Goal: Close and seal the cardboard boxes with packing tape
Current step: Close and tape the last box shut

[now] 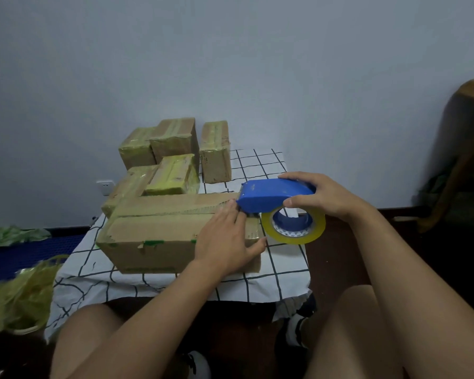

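Head view: the blue tape dispenser [275,196] is gripped by the right hand [316,196] at the right end of the large cardboard box [159,236], which sits on the checked cloth [281,272]. The left hand [227,239] is laid flat, fingers straight, on the box top. The tape should be pressed down firmly at the seam end before being cut.

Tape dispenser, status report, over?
Right hand grips blue dispenser at big box end. Left hand flat on box. Nothing blocking.

A low table is covered by a white cloth with black grid lines [260,170]. One big brown cardboard box [159,242] is set on it near the front. Smaller taped brown boxes [215,151] are stood behind it.
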